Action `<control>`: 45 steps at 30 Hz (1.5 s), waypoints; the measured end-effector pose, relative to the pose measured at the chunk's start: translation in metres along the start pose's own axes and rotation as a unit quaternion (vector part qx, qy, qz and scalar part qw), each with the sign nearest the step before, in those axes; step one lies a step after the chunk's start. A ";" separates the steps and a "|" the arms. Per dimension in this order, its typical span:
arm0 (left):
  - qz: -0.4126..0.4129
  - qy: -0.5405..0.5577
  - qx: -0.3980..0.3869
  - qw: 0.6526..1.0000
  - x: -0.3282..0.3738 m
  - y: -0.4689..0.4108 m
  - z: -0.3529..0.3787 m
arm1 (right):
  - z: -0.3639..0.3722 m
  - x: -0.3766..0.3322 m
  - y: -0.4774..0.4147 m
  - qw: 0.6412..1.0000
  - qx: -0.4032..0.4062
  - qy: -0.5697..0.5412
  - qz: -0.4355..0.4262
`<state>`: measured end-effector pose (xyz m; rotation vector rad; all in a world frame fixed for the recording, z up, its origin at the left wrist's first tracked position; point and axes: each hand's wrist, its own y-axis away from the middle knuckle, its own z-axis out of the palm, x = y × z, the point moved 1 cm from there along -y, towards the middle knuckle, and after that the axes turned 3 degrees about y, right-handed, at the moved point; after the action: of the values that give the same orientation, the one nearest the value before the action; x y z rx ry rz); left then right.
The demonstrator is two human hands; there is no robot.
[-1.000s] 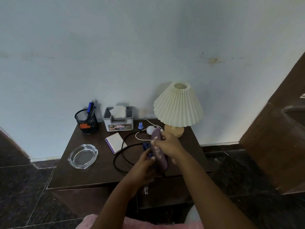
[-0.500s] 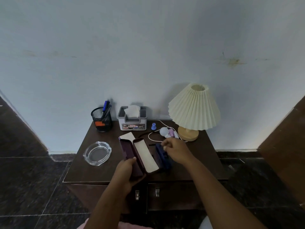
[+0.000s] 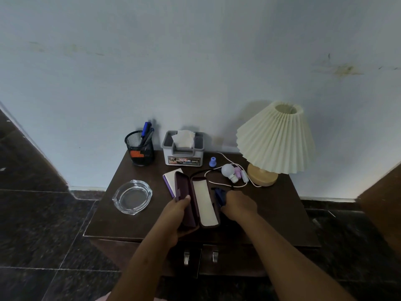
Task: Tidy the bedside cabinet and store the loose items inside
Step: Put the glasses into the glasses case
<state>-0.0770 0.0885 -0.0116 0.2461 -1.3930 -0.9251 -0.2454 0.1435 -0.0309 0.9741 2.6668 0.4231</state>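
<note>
A dark brown bedside cabinet (image 3: 271,213) stands against the wall. My left hand (image 3: 178,211) holds a purple glasses case (image 3: 195,200) open above the top, its pale lining showing. Just right of the case, my right hand (image 3: 238,205) closes on a dark blue item (image 3: 220,195) lying on the top; the fingers hide most of it. Behind them lie a black cable (image 3: 208,172), a white bulb (image 3: 227,170), a small blue cap (image 3: 213,161) and a purple-edged notepad (image 3: 170,179).
A glass ashtray (image 3: 132,196) sits at the left. A mesh pen holder (image 3: 140,151) and a tissue box (image 3: 184,152) stand at the back. A pleated lamp (image 3: 275,137) occupies the right rear corner. Two door handles (image 3: 199,256) show below the top.
The case was shut in my right hand a second ago; now my left hand holds it open. My right hand has moved down onto the blue item.
</note>
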 end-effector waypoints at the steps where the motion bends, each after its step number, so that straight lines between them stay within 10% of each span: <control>1: 0.001 0.000 -0.002 1.000 0.000 0.001 -0.002 | -0.002 -0.001 0.000 1.000 -0.001 -0.016 0.001; 8: 0.012 0.025 -0.008 1.000 0.001 0.005 0.004 | -0.041 -0.016 0.027 0.922 0.086 -0.370 -0.075; 15: 0.038 0.021 -0.021 0.999 -0.005 0.008 0.015 | -0.025 -0.030 0.036 0.964 0.114 -0.190 -0.147; 32: 0.046 0.074 -0.057 0.995 0.001 -0.002 0.005 | -0.049 -0.019 0.032 0.915 0.151 -0.335 -0.166; 38: 0.054 0.081 -0.085 0.992 0.000 0.003 0.011 | -0.030 -0.016 0.037 0.822 -0.143 -0.548 -0.061; 45: 0.156 -0.057 -0.110 0.980 0.003 0.012 0.014 | -0.027 -0.034 0.043 0.736 -0.179 -0.652 -0.012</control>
<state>-0.0845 0.0992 0.0018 -0.1915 -1.3720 -0.8313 -0.2048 0.1475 0.0151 0.6695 1.2350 0.1122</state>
